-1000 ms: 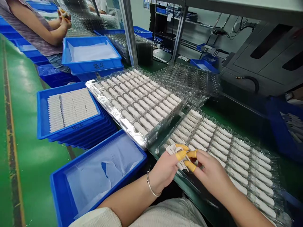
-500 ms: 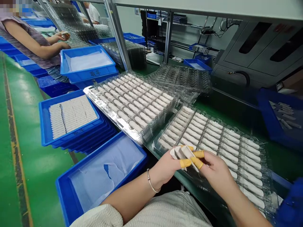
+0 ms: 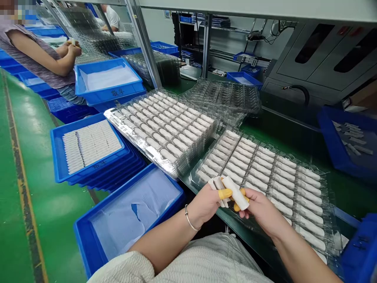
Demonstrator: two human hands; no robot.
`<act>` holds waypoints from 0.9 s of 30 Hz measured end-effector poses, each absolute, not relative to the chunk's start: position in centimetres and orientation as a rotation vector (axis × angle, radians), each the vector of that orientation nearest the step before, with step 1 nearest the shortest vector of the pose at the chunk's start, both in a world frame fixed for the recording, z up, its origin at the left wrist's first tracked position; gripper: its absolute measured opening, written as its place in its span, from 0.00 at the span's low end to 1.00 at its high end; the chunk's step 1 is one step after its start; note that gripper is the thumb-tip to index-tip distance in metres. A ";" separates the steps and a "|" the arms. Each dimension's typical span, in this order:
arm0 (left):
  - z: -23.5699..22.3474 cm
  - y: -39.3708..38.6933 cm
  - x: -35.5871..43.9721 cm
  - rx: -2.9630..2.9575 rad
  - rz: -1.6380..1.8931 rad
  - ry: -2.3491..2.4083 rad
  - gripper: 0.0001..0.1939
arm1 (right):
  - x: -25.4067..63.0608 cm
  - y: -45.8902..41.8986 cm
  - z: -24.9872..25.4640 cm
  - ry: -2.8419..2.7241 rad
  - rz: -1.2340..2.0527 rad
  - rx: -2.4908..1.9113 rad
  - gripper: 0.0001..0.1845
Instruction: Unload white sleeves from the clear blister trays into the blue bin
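Note:
My left hand [image 3: 207,202], with yellow finger cots, is closed on several long white pieces [image 3: 217,183] held side by side. One white piece [image 3: 236,193] lies slanted on top with its broad face up. At its lower end my right hand [image 3: 257,206], also in yellow finger cots, grips it; part of those fingers is hidden behind it. Both hands are over the near edge of a clear plastic tray [image 3: 272,148], whose slots hold rows of similar white pieces. What exactly the pieces are, I cannot tell.
A stack of filled clear trays [image 3: 173,171] stands to the left. Blue bins [image 3: 84,232] line that side, one [image 3: 54,157] packed with white pieces. More clear trays [image 3: 220,94] lie behind. At the right is another blue bin [image 3: 338,153]. A co-worker [image 3: 38,51] sits far left.
The white piece at my right hand has turned, its broad face now up. My right fingers have shifted beneath its lower end. The left hand keeps its bunch.

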State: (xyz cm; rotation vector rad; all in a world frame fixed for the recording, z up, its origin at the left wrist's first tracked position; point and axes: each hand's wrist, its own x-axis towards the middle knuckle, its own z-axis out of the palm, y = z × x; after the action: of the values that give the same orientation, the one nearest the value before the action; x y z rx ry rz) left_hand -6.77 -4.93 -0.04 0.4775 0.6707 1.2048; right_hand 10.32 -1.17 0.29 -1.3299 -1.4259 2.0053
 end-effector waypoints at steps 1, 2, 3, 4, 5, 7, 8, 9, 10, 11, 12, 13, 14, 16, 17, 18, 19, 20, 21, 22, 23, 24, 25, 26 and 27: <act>-0.1 -4.9 -6.8 0.509 1.209 0.665 0.15 | 10.5 -1.0 0.3 -1.469 1.926 -1.328 0.09; -0.2 -4.8 -6.9 0.532 1.218 0.670 0.14 | 10.8 -0.9 0.4 -1.498 1.849 -1.325 0.12; -0.3 -4.7 -6.9 0.537 1.231 0.685 0.14 | 11.1 -0.7 0.4 -1.520 1.784 -1.323 0.15; -0.5 -4.6 -7.0 0.524 1.246 0.713 0.15 | 11.3 -0.6 0.6 -1.541 1.731 -1.325 0.17; -0.8 -4.6 -7.0 0.505 1.256 0.744 0.15 | 11.5 -0.5 0.7 -1.565 1.686 -1.333 0.19; -1.3 -4.5 -7.0 0.477 1.266 0.789 0.17 | 11.8 -0.5 0.9 -1.642 1.606 -1.361 0.21; -1.5 -4.5 -6.9 0.475 1.269 0.805 0.17 | 11.7 -0.6 1.0 -1.693 1.556 -1.371 0.20; -1.7 -4.5 -6.9 0.481 1.270 0.817 0.17 | 11.6 -0.8 1.1 -1.756 1.492 -1.379 0.19; -1.9 -4.5 -6.9 0.492 1.273 0.821 0.17 | 11.4 -1.0 1.2 -1.831 1.415 -1.385 0.18; -2.0 -4.4 -6.9 0.507 1.276 0.816 0.18 | 11.1 -1.2 1.2 -1.913 1.327 -1.392 0.16; -2.1 -4.4 -6.9 0.521 1.278 0.808 0.18 | 10.8 -1.3 1.2 -1.996 1.236 -1.400 0.14; -2.2 -4.3 -7.0 0.532 1.281 0.799 0.17 | 10.5 -1.4 1.3 -2.077 1.148 -1.411 0.13; -2.2 -4.2 -7.1 0.534 1.290 0.789 0.17 | 10.1 -1.2 1.3 -2.154 1.075 -1.421 0.13; -2.3 -4.1 -7.5 0.504 1.324 0.772 0.15 | 9.5 0.1 1.5 -2.267 0.974 -1.446 0.13; -2.3 -4.0 -7.7 0.464 1.348 0.769 0.16 | 9.1 1.2 1.7 -2.302 0.924 -1.463 0.13; -2.3 -3.9 -7.9 0.411 1.368 0.766 0.17 | 8.8 2.6 1.9 -2.327 0.857 -1.486 0.14; -2.3 -3.8 -8.2 0.356 1.379 0.762 0.18 | 8.4 4.4 2.1 -2.345 0.767 -1.516 0.14; -2.3 -3.7 -8.4 0.305 1.380 0.759 0.20 | 8.0 6.4 2.3 -2.360 0.640 -1.552 0.15; -2.4 -3.7 -8.7 0.264 1.373 0.757 0.20 | 7.6 8.5 2.4 -2.388 0.487 -1.593 0.14; -2.4 -3.7 -8.8 0.234 1.363 0.753 0.21 | 7.1 10.7 2.5 -2.437 0.334 -1.621 0.14; -2.5 -3.7 -9.0 0.217 1.353 0.747 0.20 | 6.6 12.8 2.5 -2.501 0.179 -1.640 0.14; -2.5 -3.7 -9.1 0.205 1.346 0.744 0.20 | 6.1 14.7 2.4 -2.566 0.052 -1.649 0.14; -2.6 -3.7 -9.2 0.197 1.339 0.739 0.20 | 5.6 16.4 2.2 -2.607 -0.016 -1.647 0.14; -2.7 -3.7 -9.3 0.191 1.334 0.734 0.20 | 5.2 17.8 2.0 -2.644 -0.063 -1.642 0.14; -2.7 -3.8 -9.4 0.189 1.327 0.728 0.20 | 4.7 18.9 1.7 -2.674 -0.083 -1.635 0.14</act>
State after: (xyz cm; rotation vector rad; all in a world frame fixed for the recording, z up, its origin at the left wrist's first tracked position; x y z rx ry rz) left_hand -9.38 -3.76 -2.72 0.1886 0.7281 1.3266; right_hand 4.73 18.93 1.70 -1.6345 -2.6735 -0.0826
